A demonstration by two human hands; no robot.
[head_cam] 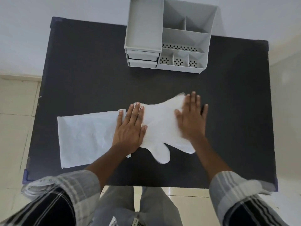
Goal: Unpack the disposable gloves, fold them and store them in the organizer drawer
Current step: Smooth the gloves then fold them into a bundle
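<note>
Plain room: tiled floor, bare wall, dark table.

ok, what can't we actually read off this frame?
Head view only:
- Right hand: motion-blurred; its contact with the glove is unclear.
- Glove count: the flat white layers may hide more.
- Glove and wrapper overlap: covered by the left hand.
- Organizer drawers: contents hidden by their fronts.

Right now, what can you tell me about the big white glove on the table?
The glove is thin, crinkly, see-through white plastic, lying flat on the dark table. Its thumb sticks out toward the person; its fingers point right. The left hand presses flat on its cuff end, which overlaps the white wrapper. The blurred right hand lies flat over its fingers.
</note>
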